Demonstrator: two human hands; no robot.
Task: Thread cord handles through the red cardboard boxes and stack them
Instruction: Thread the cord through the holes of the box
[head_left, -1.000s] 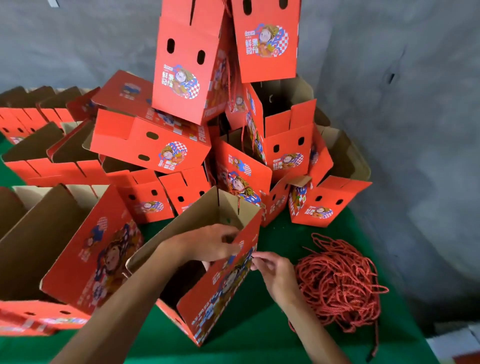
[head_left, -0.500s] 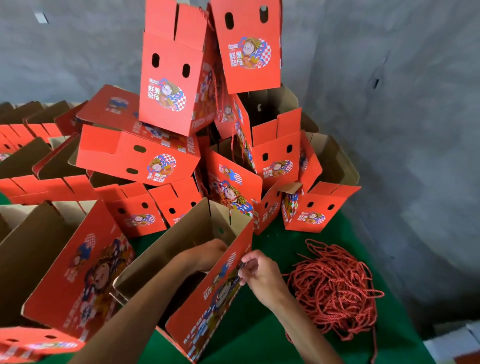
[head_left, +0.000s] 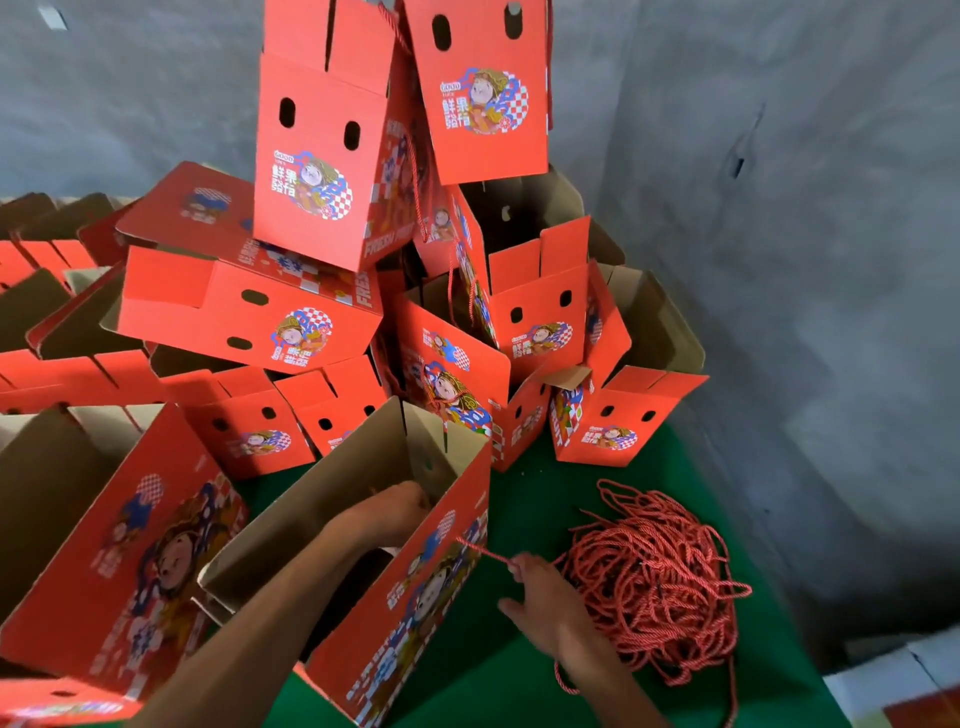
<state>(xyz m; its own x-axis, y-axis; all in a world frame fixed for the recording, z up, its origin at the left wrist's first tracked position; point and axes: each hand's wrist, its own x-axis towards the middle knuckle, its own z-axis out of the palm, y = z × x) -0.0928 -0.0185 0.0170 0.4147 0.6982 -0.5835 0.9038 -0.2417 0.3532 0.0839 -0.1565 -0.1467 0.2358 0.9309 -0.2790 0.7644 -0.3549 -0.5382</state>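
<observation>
The open box (head_left: 395, 587) sits tilted at lower centre of the frame on the green surface (head_left: 524, 670). The left hand (head_left: 389, 512) reaches inside it; its grip cannot be determined. The right hand (head_left: 540, 597) pinches a red cord (head_left: 483, 555) running from the box's side. The cord pile (head_left: 654, 582) lies at lower right, the box stack (head_left: 363, 218) above.

Table cover (head_left: 524, 670): green cloth, lying flat and running from the frame's lower middle back towards the wall.
Wall (head_left: 779, 249): grey and rough, rising behind and to the right of the green cloth; a dark gouge mark shows high up, well above the cloth's right edge.
White object (head_left: 893, 680): pale flat surfaces at the bottom right corner, just beyond the cloth's right edge; what it is cannot be told.
</observation>
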